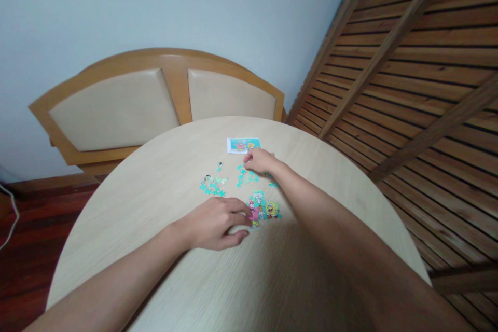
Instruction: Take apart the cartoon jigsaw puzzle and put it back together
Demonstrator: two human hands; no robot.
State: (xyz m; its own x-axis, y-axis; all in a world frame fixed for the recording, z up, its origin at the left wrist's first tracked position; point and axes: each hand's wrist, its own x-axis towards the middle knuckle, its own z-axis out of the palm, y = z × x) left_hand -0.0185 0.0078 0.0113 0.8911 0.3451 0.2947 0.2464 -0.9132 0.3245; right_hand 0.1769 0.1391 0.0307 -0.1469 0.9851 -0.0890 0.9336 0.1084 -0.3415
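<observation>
Puzzle (262, 210), partly behind left hand (221, 221), picture card (239, 146) partly behind right hand (260, 161)

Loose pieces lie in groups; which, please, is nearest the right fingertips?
The middle group, by the right fingertips; the left group and right group lie farther off.

This is looking like a room in a home: a padded headboard (116, 109) is standing beyond the far edge of the round table (116, 207), slatted wood (428, 65) is rising past its right edge, reddish flooring (39, 238) is showing past its left.
</observation>
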